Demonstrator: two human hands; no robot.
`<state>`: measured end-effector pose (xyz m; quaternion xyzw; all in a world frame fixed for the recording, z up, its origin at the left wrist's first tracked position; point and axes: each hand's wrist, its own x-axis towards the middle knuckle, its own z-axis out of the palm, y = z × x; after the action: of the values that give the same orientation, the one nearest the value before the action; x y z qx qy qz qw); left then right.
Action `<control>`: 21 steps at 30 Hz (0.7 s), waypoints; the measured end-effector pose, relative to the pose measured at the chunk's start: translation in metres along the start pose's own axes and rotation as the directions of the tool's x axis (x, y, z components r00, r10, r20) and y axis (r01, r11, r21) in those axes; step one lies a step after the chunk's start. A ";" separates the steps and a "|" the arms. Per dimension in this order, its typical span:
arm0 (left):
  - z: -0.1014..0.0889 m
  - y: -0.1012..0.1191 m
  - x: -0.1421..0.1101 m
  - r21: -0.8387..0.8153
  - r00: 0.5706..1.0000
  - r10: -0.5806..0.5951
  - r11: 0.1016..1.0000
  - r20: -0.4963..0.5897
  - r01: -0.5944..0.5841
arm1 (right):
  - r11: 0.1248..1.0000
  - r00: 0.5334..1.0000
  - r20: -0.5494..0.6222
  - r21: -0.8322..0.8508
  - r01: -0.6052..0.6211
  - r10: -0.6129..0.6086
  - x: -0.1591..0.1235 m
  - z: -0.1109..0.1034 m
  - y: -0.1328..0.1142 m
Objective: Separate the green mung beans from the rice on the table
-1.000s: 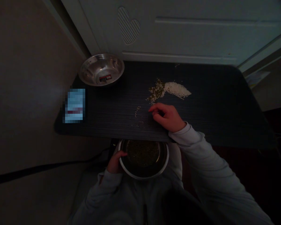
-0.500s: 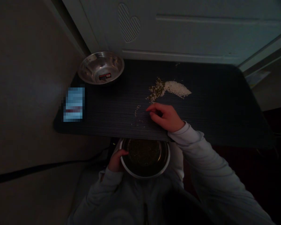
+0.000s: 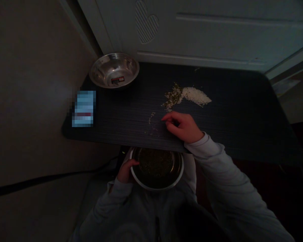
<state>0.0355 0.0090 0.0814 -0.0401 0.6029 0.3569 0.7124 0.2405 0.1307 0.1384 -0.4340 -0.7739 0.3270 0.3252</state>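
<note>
My right hand (image 3: 183, 126) rests on the dark table (image 3: 242, 121) near its front edge, fingers curled and pointing left toward a few scattered grains (image 3: 151, 117). Just beyond it lie a greenish pile (image 3: 173, 95) and a white rice pile (image 3: 197, 95), touching each other. My left hand (image 3: 125, 171) grips the rim of a steel bowl (image 3: 157, 168) held below the table edge in my lap; the bowl holds dark greenish grains. The light is dim.
An empty steel bowl (image 3: 114, 69) with a sticker sits at the table's far left corner. A blurred rectangular item (image 3: 83, 108) lies at the left edge. A white cabinet door (image 3: 204, 30) stands behind the table. A dark cable (image 3: 40, 181) crosses the floor.
The view has shifted slightly to the right. My right hand stays by the scattered grains with its fingers barely moved; the left hand keeps hold of the bowl.
</note>
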 end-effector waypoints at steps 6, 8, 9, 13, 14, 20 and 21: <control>-0.001 -0.002 0.002 0.013 0.999 0.025 1.000 0.034 -0.025 | 0.998 0.997 -0.057 0.026 -0.051 0.052 -0.001 -0.004 0.000; -0.001 -0.004 0.003 0.032 0.998 0.060 0.998 0.029 -0.061 | 0.997 0.997 -0.045 0.052 -0.059 0.062 -0.003 -0.005 0.001; -0.002 -0.004 0.003 0.038 0.997 0.067 0.997 0.028 -0.068 | 0.996 0.998 -0.029 0.063 -0.062 0.064 -0.004 -0.006 0.001; -0.002 -0.004 0.002 0.042 0.999 0.048 0.998 0.026 -0.049 | 0.997 0.997 0.038 0.045 -0.065 0.064 -0.009 -0.005 0.002; -0.002 -0.003 0.001 0.038 0.999 0.045 0.998 0.027 -0.046 | 0.998 0.997 0.038 0.023 -0.063 0.062 -0.010 -0.005 0.003; -0.004 -0.002 -0.001 0.003 0.998 0.006 1.000 0.057 -0.006 | 0.994 0.993 -0.089 -0.073 -0.080 0.073 -0.007 -0.002 0.009; -0.005 -0.003 0.000 0.001 0.998 0.006 1.000 0.060 -0.006 | 0.994 0.992 -0.098 -0.069 -0.084 0.077 -0.007 -0.001 0.010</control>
<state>0.0329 0.0046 0.0794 -0.0270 0.5815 0.3597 0.7292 0.2488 0.1291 0.1302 -0.4914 -0.7509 0.2905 0.3321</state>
